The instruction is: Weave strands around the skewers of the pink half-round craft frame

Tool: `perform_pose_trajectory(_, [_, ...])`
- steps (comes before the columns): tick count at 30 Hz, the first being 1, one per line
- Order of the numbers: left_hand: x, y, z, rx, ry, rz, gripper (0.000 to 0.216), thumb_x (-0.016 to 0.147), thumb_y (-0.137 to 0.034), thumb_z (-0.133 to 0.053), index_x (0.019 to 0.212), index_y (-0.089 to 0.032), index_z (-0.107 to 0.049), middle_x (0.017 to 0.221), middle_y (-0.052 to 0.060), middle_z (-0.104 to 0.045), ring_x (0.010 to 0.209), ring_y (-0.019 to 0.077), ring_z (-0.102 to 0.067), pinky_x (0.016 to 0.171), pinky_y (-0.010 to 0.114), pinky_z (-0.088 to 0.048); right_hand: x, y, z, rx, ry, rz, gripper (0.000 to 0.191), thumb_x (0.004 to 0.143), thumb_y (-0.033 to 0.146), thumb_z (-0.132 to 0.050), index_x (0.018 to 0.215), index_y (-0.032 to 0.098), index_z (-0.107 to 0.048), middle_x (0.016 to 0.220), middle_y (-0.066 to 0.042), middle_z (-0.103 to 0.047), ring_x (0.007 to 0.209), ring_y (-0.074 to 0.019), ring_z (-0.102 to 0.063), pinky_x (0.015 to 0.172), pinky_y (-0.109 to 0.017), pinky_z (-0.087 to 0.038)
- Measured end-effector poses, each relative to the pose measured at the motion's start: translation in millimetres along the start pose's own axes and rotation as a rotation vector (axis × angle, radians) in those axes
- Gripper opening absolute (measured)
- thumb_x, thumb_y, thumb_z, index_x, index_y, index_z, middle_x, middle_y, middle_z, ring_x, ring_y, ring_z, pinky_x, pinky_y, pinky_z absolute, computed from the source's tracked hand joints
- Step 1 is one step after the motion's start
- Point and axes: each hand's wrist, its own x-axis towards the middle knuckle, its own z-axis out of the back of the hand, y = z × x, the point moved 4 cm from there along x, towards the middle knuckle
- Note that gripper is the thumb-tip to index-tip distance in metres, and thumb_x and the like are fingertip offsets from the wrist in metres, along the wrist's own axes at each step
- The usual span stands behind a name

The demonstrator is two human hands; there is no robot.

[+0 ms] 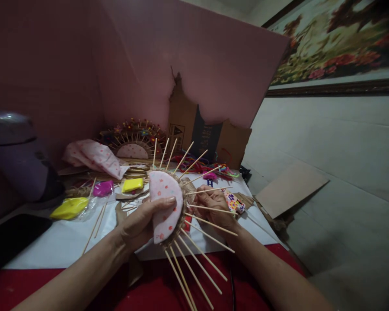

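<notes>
My left hand (142, 218) grips a half-round craft piece (164, 196), its thumb flat on the pale pink dotted fabric face. Thin wooden sticks (194, 164) fan out from the curved edge, which has a brown twine-like border. My right hand (214, 205) is closed among the sticks at the right of that edge. What its fingertips pinch is too small and dark to make out. Behind them sits a roll of brown twine (189, 188), partly hidden by the sticks. A flower-patterned item (233, 203) lies just beyond my right hand.
Yellow packets (69, 208), a magenta packet (103, 188) and loose sticks lie on the white sheet (39, 250). A similar decorated half-round piece (132, 150) stands behind, near dotted fabric (90, 156). Torn cardboard (210, 134) leans at the back; a purple flask-like container (17, 160) stands left.
</notes>
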Motion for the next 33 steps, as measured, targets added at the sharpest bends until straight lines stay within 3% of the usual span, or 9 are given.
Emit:
perform_pose_trajectory(5, [1.7,-3.0,-2.0,-0.008,0.05,-0.005,0.014,0.07,-0.017,-0.065,0.081,-0.008,-0.065,0.065,0.011,-0.071,0.054,0.0192,-0.066,0.057,0.031,-0.056,-1.9,3.6,-0.2,0.142,-0.029,-0.037,0.024,0.071,0.032,-0.069,0.061,0.015,-0.055,0.044,0.009,-0.035,0.035,-0.0019,-0.021,0.041,-0.018,-0.035])
perform_pose_trajectory(9, [2.5,-5.3,1.0,-0.023,0.023,-0.004,0.011,0.071,-0.016,-0.063,0.077,-0.007,-0.065,0.064,0.012,-0.071,0.054,0.019,-0.066,0.057,0.03,-0.056,0.1,7.0,6.3,0.188,-0.018,-0.044,0.022,0.069,0.03,-0.071,0.063,0.015,-0.056,0.042,0.009,-0.031,0.037,-0.0019,-0.019,0.036,-0.014,-0.023])
perform_pose_trajectory(13, [5.3,-13.7,8.3,-0.101,-0.072,-0.112,0.008,0.071,-0.012,-0.063,0.079,-0.009,-0.065,0.065,0.008,-0.071,0.054,0.0164,-0.065,0.056,0.027,-0.056,2.5,11.4,13.5,0.165,-0.031,-0.015,0.021,0.072,0.028,-0.067,0.064,0.016,-0.053,0.044,0.01,-0.026,0.039,-0.003,-0.017,0.036,-0.014,-0.017])
perform_pose_trajectory(17, [9.5,-20.3,14.7,-0.15,-0.144,-0.186,0.009,0.07,-0.012,-0.064,0.079,-0.011,-0.064,0.066,0.006,-0.071,0.053,0.0151,-0.065,0.054,0.026,-0.055,2.0,16.5,19.8,0.092,-0.113,0.114,0.024,0.073,0.031,-0.066,0.062,0.016,-0.052,0.046,0.009,-0.029,0.041,-0.0038,-0.019,0.039,-0.017,-0.017])
perform_pose_trajectory(22, [11.7,-20.7,15.9,-0.091,-0.147,-0.143,0.012,0.069,-0.014,-0.066,0.08,-0.009,-0.064,0.065,0.007,-0.07,0.053,0.0161,-0.064,0.052,0.027,-0.055,0.2,23.6,30.0,-0.16,-0.199,0.372,0.028,0.075,0.037,-0.065,0.06,0.017,-0.051,0.053,0.004,-0.043,0.045,-0.006,-0.029,0.043,-0.02,-0.023])
perform_pose_trajectory(25, [11.0,-21.1,16.0,-0.059,-0.146,-0.13,0.014,0.066,-0.014,-0.069,0.078,-0.01,-0.063,0.063,0.006,-0.069,0.05,0.0146,-0.063,0.048,0.023,-0.052,-2.0,27.4,35.3,-0.31,-0.26,0.486,0.028,0.076,0.037,-0.064,0.06,0.017,-0.051,0.052,0.005,-0.04,0.047,-0.0077,-0.031,0.045,-0.022,-0.025])
perform_pose_trajectory(29, [9.9,-21.6,16.7,0.011,-0.146,-0.146,0.017,0.063,-0.016,-0.071,0.076,-0.01,-0.063,0.06,0.004,-0.068,0.047,0.0129,-0.061,0.046,0.021,-0.049,-6.0,32.6,38.0,-0.423,-0.322,0.582,0.026,0.076,0.035,-0.065,0.061,0.017,-0.053,0.052,0.005,-0.038,0.048,-0.0077,-0.03,0.045,-0.022,-0.024])
perform_pose_trajectory(33, [7.3,-20.4,13.8,0.023,-0.088,-0.142,0.017,0.065,-0.017,-0.071,0.077,-0.01,-0.063,0.062,0.006,-0.069,0.049,0.0136,-0.062,0.047,0.021,-0.049,-4.1,33.9,42.8,-0.411,-0.352,0.567,0.026,0.075,0.035,-0.064,0.062,0.017,-0.052,0.052,0.006,-0.036,0.046,-0.0071,-0.028,0.042,-0.022,-0.022])
